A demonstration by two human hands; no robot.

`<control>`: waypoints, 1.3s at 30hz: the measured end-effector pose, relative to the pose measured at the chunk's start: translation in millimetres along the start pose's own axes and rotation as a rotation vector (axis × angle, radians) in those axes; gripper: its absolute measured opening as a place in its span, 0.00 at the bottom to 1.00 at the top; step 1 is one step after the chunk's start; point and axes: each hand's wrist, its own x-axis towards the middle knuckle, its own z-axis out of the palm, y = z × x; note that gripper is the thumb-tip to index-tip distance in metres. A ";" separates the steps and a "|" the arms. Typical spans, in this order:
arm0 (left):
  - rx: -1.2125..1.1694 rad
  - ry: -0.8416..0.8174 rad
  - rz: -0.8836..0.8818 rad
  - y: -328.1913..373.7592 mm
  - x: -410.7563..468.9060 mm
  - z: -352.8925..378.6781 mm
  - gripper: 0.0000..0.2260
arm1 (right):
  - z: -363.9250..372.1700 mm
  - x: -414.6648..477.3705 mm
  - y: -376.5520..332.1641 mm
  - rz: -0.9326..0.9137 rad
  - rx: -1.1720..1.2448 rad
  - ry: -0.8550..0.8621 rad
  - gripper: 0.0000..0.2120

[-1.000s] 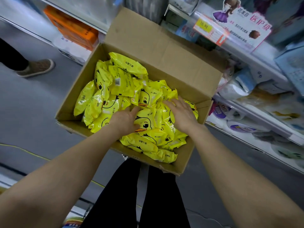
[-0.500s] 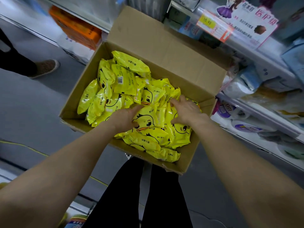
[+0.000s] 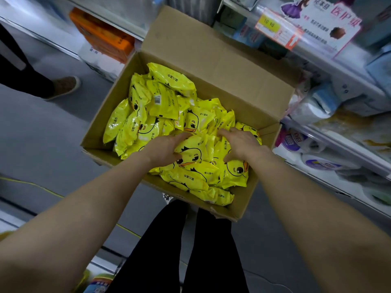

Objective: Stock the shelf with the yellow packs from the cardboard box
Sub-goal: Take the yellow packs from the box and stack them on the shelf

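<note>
Left hand, right hand curled round yellow packs inside cardboard box.

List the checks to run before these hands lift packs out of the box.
1. Left hand gripping the yellow packs: ok, thumb and fingers curl round one.
2. Right hand gripping packs: ok.
3. Grip firm on the whole bunch: cannot tell, fingertips are buried.
4. Cardboard box flap out of the way: ok, folded back.
5. Free room on the shelf: cannot tell, the visible part holds other goods.
</note>
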 end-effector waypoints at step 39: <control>-0.207 0.122 -0.078 34.7 -15.6 13.6 0.29 | 40.3 -71.9 14.3 0.161 0.513 0.046 0.48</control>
